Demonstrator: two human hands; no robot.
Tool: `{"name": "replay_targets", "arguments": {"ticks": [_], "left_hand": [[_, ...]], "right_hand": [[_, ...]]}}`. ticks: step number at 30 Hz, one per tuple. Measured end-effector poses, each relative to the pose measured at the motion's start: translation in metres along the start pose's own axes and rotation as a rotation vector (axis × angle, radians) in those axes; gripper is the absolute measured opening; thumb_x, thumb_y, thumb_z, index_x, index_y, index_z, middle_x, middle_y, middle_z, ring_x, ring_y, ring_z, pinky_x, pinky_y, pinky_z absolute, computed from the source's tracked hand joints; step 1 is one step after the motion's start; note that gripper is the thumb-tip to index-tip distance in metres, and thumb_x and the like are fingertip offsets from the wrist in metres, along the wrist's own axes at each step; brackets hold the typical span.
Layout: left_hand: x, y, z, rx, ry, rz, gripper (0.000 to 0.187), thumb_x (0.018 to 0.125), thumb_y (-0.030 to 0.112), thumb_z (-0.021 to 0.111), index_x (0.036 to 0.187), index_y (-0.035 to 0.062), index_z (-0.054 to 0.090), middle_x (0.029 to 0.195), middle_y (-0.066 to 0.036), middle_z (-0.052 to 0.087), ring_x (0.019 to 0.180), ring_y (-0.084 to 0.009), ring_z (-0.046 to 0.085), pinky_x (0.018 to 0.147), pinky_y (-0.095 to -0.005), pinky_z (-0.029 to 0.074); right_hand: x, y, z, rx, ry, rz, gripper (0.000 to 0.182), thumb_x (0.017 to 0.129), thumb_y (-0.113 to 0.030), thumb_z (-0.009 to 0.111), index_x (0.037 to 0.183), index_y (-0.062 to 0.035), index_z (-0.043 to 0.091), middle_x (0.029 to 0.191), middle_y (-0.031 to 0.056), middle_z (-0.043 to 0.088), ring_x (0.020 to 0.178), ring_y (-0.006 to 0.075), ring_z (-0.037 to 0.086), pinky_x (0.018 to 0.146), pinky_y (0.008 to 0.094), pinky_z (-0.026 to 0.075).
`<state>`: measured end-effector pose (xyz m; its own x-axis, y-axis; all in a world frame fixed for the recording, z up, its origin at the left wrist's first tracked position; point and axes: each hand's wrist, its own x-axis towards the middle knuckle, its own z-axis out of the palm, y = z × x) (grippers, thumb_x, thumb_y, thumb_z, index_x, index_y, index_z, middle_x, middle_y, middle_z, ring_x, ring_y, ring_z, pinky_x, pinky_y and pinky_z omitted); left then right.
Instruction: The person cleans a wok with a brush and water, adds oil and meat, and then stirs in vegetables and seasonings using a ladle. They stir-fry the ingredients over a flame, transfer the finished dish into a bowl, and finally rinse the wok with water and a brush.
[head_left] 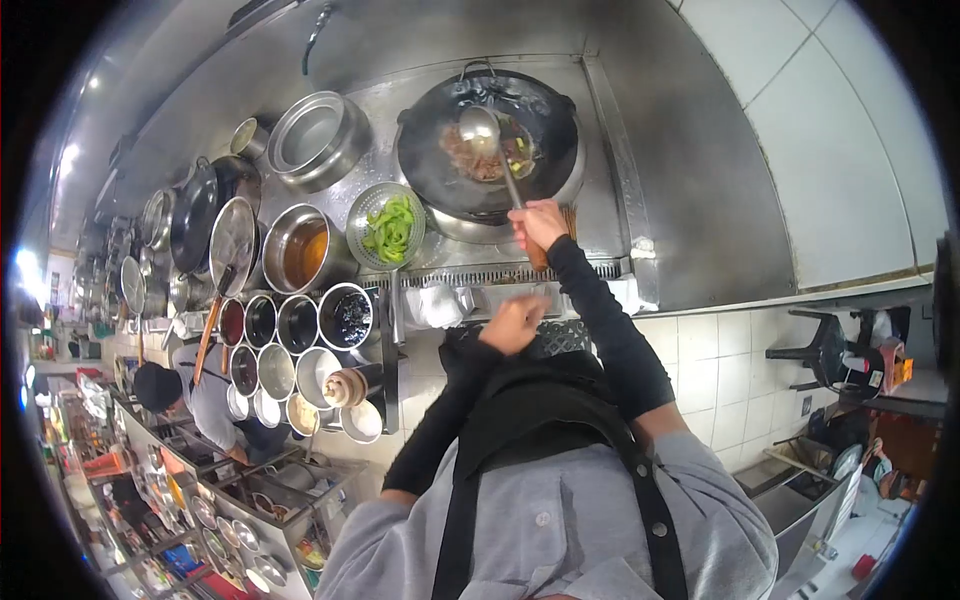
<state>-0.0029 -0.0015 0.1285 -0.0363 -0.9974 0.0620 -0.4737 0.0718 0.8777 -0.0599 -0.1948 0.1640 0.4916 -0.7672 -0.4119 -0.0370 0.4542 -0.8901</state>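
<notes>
My right hand [541,226] is wrapped round the handle of a ladle [508,178], its wooden end poking out below the fist. The ladle's round metal head is over the food [472,158] in a black wok [425,140] on the stove. That food looks like brown meat pieces with some yellow-green bits. Nothing shows in my left hand [514,323], which hovers in front of my apron by the stove's front edge with fingers loosely extended and slightly blurred. Left of the wok, a perforated strainer [362,247] holds green vegetable pieces [389,228].
A pot of amber liquid [303,250] and stacked metal pots [319,135] stand left on the stove. Several seasoning containers [297,325] sit below them. A wire skimmer [233,240] leans farther left. Another person [200,395] is at lower left. A black stool [815,350] stands at right.
</notes>
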Motion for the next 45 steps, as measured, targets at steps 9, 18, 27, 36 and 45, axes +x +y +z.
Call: {"name": "replay_targets", "arguments": {"ticks": [9, 18, 27, 36, 45], "left_hand": [[-0.115, -0.222, 0.056, 0.191, -0.222, -0.624, 0.043, 0.083, 0.023, 0.073, 0.116, -0.0018, 0.067, 0.116, -0.023, 0.068, 0.107, -0.0368, 0.066, 0.092, -0.0408, 0.052], [-0.08, -0.284, 0.13, -0.202, 0.123, -0.821, 0.074, 0.074, 0.044, 0.083, 0.119, -0.0111, 0.06, 0.118, -0.029, 0.065, 0.118, -0.0397, 0.059, 0.105, -0.0422, 0.043], [-0.1, -0.212, 0.093, 0.323, -0.049, -1.001, 0.044, 0.079, 0.042, 0.073, 0.103, 0.0056, 0.073, 0.113, -0.019, 0.07, 0.113, -0.0372, 0.063, 0.103, -0.0531, 0.041], [-0.233, -0.247, 0.049, 0.322, -0.073, -1.187, 0.073, 0.079, 0.033, 0.063, 0.142, 0.0015, 0.043, 0.138, -0.026, 0.054, 0.125, -0.0454, 0.052, 0.107, -0.0491, 0.042], [-0.324, -0.302, 0.068, 0.321, -0.194, -0.857, 0.038, 0.092, 0.027, 0.048, 0.114, 0.0038, 0.069, 0.112, -0.024, 0.068, 0.109, -0.0417, 0.064, 0.096, -0.0459, 0.05]], "right_hand": [[-0.072, -0.004, -0.007, -0.453, 0.119, -0.108, 0.016, 0.081, -0.005, 0.053, 0.071, 0.0065, 0.059, 0.049, 0.0157, 0.055, 0.039, 0.0254, 0.059, 0.039, 0.0409, 0.047], [-0.091, -0.005, 0.025, -0.564, 0.042, -0.115, 0.011, 0.086, -0.005, 0.059, 0.084, 0.0055, 0.059, 0.053, 0.0085, 0.054, 0.038, 0.0197, 0.056, 0.035, 0.0361, 0.043], [-0.068, 0.012, 0.004, -0.749, 0.223, -0.296, 0.014, 0.081, -0.006, 0.056, 0.082, 0.0079, 0.059, 0.057, 0.0222, 0.06, 0.043, 0.0319, 0.062, 0.046, 0.0436, 0.053], [-0.001, 0.003, -0.045, -0.472, 0.054, -0.194, 0.015, 0.085, -0.007, 0.058, 0.075, 0.0039, 0.059, 0.053, 0.0087, 0.058, 0.038, 0.0203, 0.057, 0.036, 0.0357, 0.044], [-0.06, 0.037, -0.035, -0.546, 0.215, -0.204, 0.01, 0.084, -0.006, 0.06, 0.085, 0.0042, 0.059, 0.062, 0.0201, 0.063, 0.041, 0.03, 0.061, 0.037, 0.0407, 0.047]]}}
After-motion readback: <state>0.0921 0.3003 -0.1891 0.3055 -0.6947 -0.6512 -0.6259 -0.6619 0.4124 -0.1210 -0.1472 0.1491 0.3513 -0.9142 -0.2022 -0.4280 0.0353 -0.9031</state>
